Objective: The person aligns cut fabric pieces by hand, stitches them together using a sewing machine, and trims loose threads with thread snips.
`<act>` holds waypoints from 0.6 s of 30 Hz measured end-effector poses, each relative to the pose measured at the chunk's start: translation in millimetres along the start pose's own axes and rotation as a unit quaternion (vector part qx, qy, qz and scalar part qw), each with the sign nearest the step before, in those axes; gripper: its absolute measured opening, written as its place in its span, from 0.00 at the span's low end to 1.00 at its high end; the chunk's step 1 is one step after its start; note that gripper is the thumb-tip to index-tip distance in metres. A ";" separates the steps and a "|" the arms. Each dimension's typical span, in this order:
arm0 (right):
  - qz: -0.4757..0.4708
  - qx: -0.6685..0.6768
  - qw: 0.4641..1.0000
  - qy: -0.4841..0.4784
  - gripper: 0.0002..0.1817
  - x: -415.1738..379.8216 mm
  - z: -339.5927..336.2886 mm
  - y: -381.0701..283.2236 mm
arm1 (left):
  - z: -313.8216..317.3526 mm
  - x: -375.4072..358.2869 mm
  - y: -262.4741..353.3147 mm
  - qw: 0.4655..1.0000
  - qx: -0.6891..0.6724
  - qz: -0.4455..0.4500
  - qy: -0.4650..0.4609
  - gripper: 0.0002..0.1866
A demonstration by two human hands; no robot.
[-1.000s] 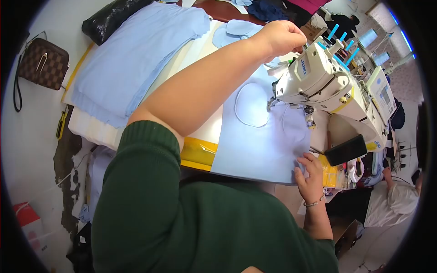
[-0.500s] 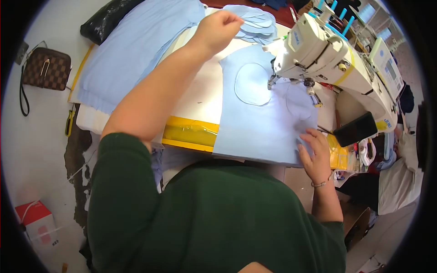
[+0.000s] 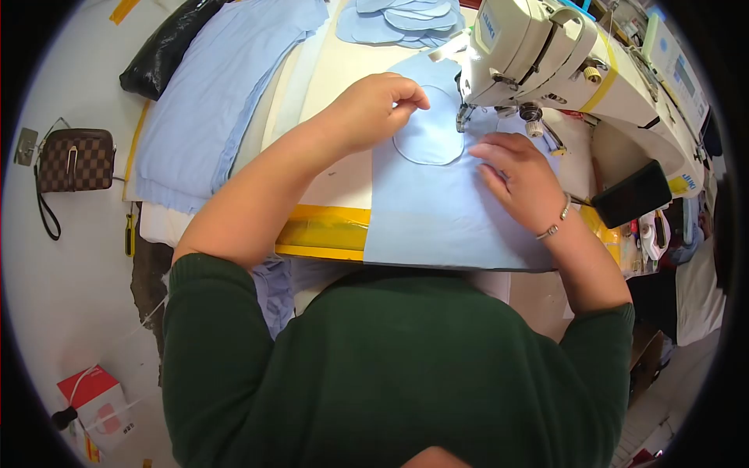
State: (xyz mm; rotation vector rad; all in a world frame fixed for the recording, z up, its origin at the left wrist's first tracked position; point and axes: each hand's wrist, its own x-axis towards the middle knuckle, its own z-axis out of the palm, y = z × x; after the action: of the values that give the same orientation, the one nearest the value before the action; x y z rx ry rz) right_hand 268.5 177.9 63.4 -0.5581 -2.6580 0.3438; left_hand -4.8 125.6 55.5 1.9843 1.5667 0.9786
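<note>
A light-blue fabric panel (image 3: pixel 437 214) lay flat on the desk (image 3: pixel 335 183), reaching its front edge just right of a strip of yellow tape (image 3: pixel 324 228), with a rounded patch (image 3: pixel 433 136) on its upper part. The left hand (image 3: pixel 376 109) was over the patch's left side, fingers curled and thumb near the forefinger (whether it pinched any cloth, I could not tell). The right hand (image 3: pixel 519 175) was palm down over the panel, fingers bent and slightly spread, near the presser foot (image 3: pixel 462 118) of the Juki sewing machine (image 3: pixel 530 54). Cut rounded pieces (image 3: pixel 402 22) overlapped toward the desk's far edge; folded blue cloth (image 3: pixel 211 93) covered its left edge.
</note>
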 end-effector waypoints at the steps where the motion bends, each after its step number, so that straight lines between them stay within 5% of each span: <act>1: -0.032 0.014 0.999 0.011 0.13 2.5 4.8 3.0 | 2.7 3.2 -1.4 0.998 0.029 0.052 -0.004 0.07; 7: -0.079 0.012 0.997 -0.010 0.13 6.0 20.9 13.5 | 18.2 10.9 -13.3 0.971 0.115 0.208 -0.011 0.09; 18: -0.094 0.037 0.993 -0.057 0.15 2.8 8.5 -1.3 | 30.3 7.6 -20.6 0.972 0.098 0.212 -0.036 0.05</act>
State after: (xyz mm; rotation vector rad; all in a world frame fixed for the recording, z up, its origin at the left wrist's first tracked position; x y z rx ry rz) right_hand 262.1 176.6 57.2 -0.2684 -2.7667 0.4258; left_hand 5.2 141.3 23.1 2.5320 1.2670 0.9155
